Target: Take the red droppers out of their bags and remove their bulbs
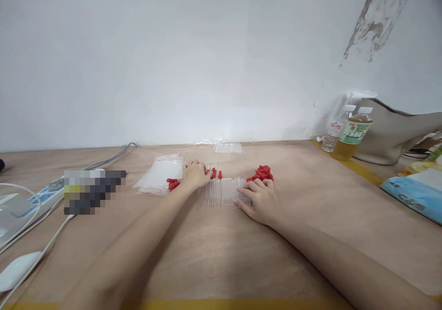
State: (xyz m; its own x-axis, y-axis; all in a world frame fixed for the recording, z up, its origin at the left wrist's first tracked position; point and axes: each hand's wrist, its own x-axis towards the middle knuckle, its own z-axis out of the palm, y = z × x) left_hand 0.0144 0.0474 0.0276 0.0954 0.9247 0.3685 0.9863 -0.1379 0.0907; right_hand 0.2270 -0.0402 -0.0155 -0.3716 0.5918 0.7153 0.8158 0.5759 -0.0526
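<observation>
A row of slender clear tubes (221, 192) lies side by side on the table between my hands. Bent over the far left end of the row, my left hand (196, 174) has its fingers closed beside a few red rubber bulbs (220, 175) that sit at the tubes' far ends. What its fingertips hold is hidden. My right hand (260, 199) rests at the row's right end, fingers stretched over the tubes and thumb apart. Just beyond it is a heap of loose red bulbs (264, 172). More red bulbs (172, 184) lie left of my left wrist, partly covered by the forearm.
Clear plastic bags (162, 174) lie at the left, and a flat clear piece (228, 148) lies by the wall. A power strip (41, 199) with cables stands far left. Two bottles (352, 135), a grey bag (383, 135) and a blue tissue pack (414, 197) are at the right.
</observation>
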